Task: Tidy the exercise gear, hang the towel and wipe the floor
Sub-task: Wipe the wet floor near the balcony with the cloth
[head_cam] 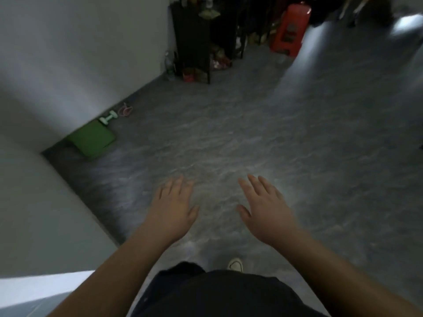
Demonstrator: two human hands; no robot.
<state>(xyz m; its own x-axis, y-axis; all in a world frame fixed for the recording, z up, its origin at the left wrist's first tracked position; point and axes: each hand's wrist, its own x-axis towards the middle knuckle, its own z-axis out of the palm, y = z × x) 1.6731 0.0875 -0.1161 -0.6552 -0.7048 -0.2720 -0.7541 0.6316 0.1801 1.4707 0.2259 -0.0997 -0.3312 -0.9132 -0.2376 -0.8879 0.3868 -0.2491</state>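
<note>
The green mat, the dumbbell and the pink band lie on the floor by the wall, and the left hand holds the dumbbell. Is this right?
Not quite. In the head view the dumbbell lies by the wall; the left hand is open and empty, far from it. The green mat and pink band are as stated.

Both forearms are bare, with no sleeves seen as far as the lower frame edge. The left hand (172,208) and right hand (265,210) are ungloved. Dark, near-black clothing (219,294) is worn on the body. A white shoe (235,264) with a rounded toe is seen below.
</note>
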